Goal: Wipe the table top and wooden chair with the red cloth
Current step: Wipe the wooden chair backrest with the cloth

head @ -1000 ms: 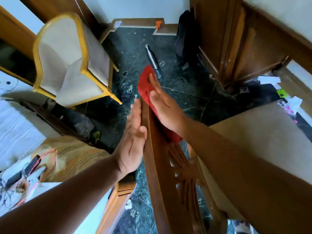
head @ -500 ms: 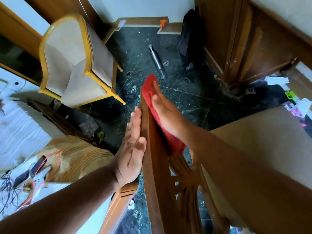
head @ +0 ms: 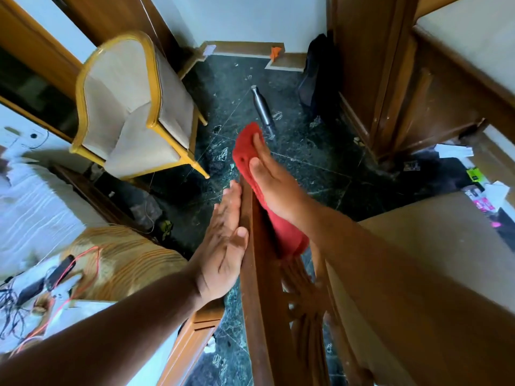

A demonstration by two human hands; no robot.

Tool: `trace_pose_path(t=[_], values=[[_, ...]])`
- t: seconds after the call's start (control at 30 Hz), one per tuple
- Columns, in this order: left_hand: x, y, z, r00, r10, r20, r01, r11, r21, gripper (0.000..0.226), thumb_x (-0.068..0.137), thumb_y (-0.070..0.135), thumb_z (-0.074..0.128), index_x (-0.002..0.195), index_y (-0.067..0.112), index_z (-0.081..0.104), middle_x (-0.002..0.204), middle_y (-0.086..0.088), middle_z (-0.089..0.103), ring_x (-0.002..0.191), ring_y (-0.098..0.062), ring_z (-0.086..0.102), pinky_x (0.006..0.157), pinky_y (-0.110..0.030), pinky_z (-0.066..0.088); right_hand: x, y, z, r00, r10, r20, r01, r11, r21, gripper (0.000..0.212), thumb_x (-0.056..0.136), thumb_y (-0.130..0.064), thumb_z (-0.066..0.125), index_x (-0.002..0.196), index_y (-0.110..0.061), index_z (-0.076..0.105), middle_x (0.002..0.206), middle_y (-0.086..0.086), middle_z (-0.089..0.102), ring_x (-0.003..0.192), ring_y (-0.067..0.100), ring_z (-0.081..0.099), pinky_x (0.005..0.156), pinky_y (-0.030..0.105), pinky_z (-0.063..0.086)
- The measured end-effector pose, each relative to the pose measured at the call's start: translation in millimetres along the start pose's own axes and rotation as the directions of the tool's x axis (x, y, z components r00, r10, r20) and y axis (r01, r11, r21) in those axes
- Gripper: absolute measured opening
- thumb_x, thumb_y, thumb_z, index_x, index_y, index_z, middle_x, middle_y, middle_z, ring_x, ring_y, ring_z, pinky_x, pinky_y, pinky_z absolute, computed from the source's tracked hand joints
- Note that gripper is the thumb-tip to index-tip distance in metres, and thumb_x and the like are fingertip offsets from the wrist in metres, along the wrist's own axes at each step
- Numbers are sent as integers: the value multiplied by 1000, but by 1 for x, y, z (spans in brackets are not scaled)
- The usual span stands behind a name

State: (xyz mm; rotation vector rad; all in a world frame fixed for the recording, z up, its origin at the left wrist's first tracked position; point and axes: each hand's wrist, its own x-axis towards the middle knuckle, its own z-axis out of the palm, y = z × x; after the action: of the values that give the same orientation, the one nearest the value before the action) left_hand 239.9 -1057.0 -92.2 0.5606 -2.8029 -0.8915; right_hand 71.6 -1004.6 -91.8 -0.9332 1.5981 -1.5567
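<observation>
The dark wooden chair (head: 262, 288) stands right below me, its carved back seen from above, its beige seat (head: 434, 274) to the right. My right hand (head: 274, 181) lies flat on the red cloth (head: 245, 151), pressing it against the right face of the chair's top rail. The cloth hangs down to the carved slats under my wrist. My left hand (head: 225, 243) is flat with fingers straight, its palm against the left face of the same rail. The table top is not clearly in view.
A cream chair with a yellow frame (head: 133, 107) stands at the upper left. A steel bottle (head: 263, 111) lies on the dark marble floor beyond the cloth. Wooden panels (head: 390, 79) rise at the right. Cables and a bed (head: 36, 218) fill the left.
My right hand and the cloth slid a little along the top rail, down and then back up. My left hand stayed braced on the rail. The view shifted slightly.
</observation>
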Motion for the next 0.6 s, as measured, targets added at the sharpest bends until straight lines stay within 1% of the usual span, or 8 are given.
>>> trace_pose_path(t=[0.1, 0.2, 0.27, 0.33, 0.4, 0.5, 0.57, 0.6], values=[[0, 5, -5, 999, -33, 41, 30, 997, 69, 85, 92, 71, 2, 156, 15, -7, 166, 2, -7, 151, -2, -12, 120, -21, -8, 20, -7, -5, 999, 19, -30, -18, 1000, 17, 51, 106, -30, 35, 154, -21, 20, 159, 9, 27, 140, 21, 36, 112, 28, 29], [0, 13, -15, 991, -60, 123, 34, 979, 200, 87, 91, 72, 1, 156, 15, -10, 164, 4, -13, 149, 0, -20, 121, -25, -11, -30, 3, -2, 998, -58, 25, 61, 990, -125, 53, 106, -27, 35, 154, -19, 16, 163, 5, 15, 147, 17, 22, 118, 30, 21], [1, 10, -31, 974, -22, 224, -53, 945, 322, 83, 93, 67, 2, 156, 15, -11, 165, 3, -14, 149, -3, -23, 123, -33, -12, -68, 15, 2, 989, -120, 85, 135, 973, -189, 57, 103, -29, 37, 154, -19, 14, 162, -1, 12, 148, 5, 14, 119, 26, 17], [9, -1, -58, 949, 53, 311, -186, 890, 417, 81, 95, 64, 3, 158, 13, -4, 166, 0, -6, 151, -9, -18, 123, -36, -13, -89, 20, 3, 981, -145, 132, 174, 953, -249, 62, 100, -34, 39, 154, -22, 10, 160, -8, 8, 144, -8, 7, 115, 13, 11], [32, -13, -86, 952, 76, 297, -226, 830, 510, 74, 96, 56, 12, 158, 16, 6, 167, -4, 9, 154, -18, -7, 123, -40, -9, -92, 16, 3, 979, -119, 164, 167, 932, -321, 64, 99, -38, 39, 152, -31, 4, 161, -11, 3, 143, -10, 5, 113, 9, 9], [93, -18, -109, 987, -8, 158, -96, 764, 638, 69, 96, 54, 21, 159, 27, 8, 166, -11, 15, 154, -32, 6, 121, -55, 7, -81, -1, 2, 985, -75, 158, 145, 855, -498, 62, 102, -37, 38, 153, -35, 3, 162, -13, -1, 146, 6, 15, 117, 27, 20], [137, -8, -102, 993, -11, 117, -74, 715, 695, 68, 97, 56, 23, 158, 29, 11, 163, -16, 20, 150, -39, 14, 117, -60, 16, -74, -12, 0, 987, -27, 155, 121, 762, -637, 59, 103, -38, 35, 154, -36, 7, 162, -17, -3, 146, 16, 24, 111, 31, 26], [153, -4, -96, 991, -11, 137, -93, 685, 723, 69, 97, 60, 23, 158, 30, 10, 163, -17, 19, 150, -41, 14, 117, -61, 16, -73, -18, 0, 988, 2, 155, 108, 706, -700, 57, 103, -38, 34, 154, -36, 8, 162, -18, -3, 144, 20, 29, 109, 33, 28]])
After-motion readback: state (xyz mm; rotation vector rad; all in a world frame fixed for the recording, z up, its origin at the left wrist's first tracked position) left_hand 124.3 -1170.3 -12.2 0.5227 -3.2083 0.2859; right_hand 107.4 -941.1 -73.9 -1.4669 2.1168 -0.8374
